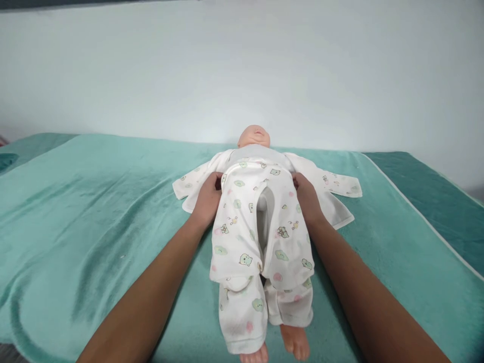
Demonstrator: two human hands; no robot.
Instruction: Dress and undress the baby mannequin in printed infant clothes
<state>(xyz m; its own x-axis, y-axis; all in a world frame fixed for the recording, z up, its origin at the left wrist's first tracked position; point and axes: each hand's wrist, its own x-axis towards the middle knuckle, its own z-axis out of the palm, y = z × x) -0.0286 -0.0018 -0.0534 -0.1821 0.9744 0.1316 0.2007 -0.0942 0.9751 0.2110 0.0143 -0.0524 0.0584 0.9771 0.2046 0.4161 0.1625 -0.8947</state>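
Note:
A baby doll lies on its back, head at the far end and bare feet towards me. White baby pants with green and pink cartoon prints cover its lower body, with a gap at the crotch. My left hand is closed on the pants' edge at the left of the waist. At the right side of the waist, my right hand pinches the same pants, its fingertips partly hidden. Under the doll a white printed baby jacket is spread open, its sleeves stretched out to both sides.
A green plush blanket lies beneath everything, wrinkled on the left. Darker green cloth shows beyond its pale edge on the right. A plain white wall stands directly behind the doll's head.

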